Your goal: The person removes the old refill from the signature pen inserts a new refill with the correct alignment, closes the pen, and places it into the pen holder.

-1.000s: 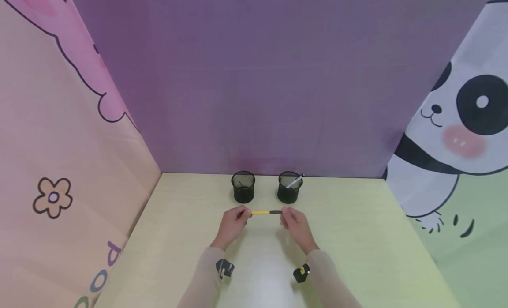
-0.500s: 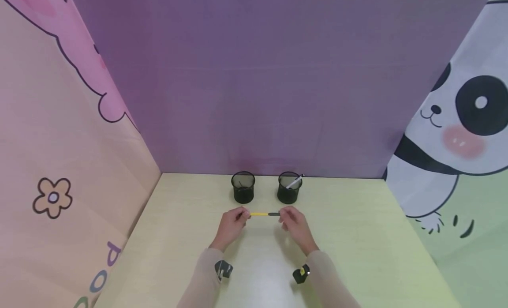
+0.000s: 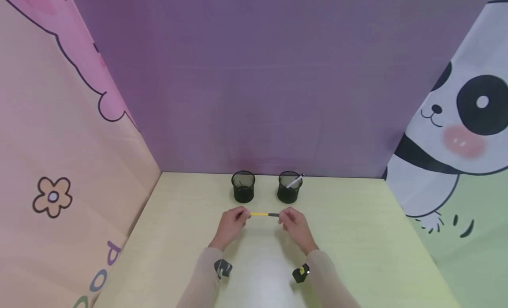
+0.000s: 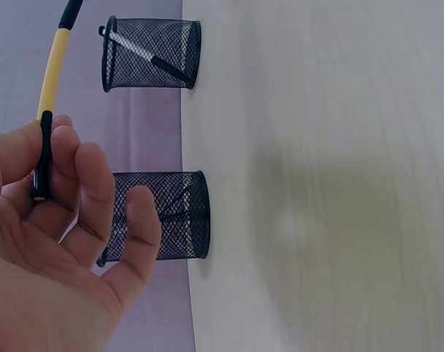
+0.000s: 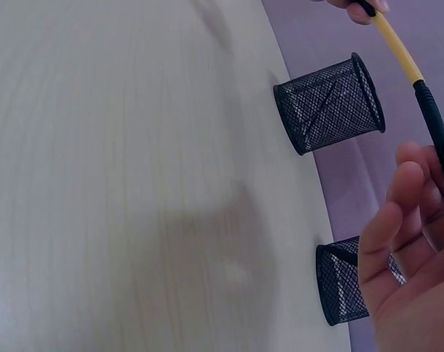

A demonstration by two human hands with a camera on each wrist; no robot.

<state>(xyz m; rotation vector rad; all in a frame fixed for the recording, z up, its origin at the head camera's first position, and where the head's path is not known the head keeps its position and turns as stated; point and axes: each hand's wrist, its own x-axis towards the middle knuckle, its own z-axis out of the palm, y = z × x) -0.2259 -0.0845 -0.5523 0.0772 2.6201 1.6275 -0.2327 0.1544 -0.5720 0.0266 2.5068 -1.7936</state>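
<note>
A slim yellow pen [image 3: 259, 214] with black ends is held level between both hands, above the table. My left hand [image 3: 232, 226] pinches one black end between thumb and fingers; in the left wrist view the pen's yellow barrel [image 4: 53, 70] slants up out of that grip. My right hand [image 3: 296, 227] pinches the ribbed black end [image 5: 429, 110], whose tip is hidden by the fingers. Beyond the hands stand two black mesh pen cups, the left cup [image 3: 243, 194] and the right cup [image 3: 287, 195]. A white pen [image 4: 132, 45] leans inside the right cup.
A thin dark stick-like thing [image 5: 321, 106] lies slanted in the left cup. The pale wooden table [image 3: 190, 224] meets a purple backdrop [image 3: 262, 100] behind the cups. Printed cloth panels, one with a panda [image 3: 456, 122], flank both sides.
Both hands and the pen have shifted very slightly left and toward the body, mostly in the first half second. The grips and the cups look the same.
</note>
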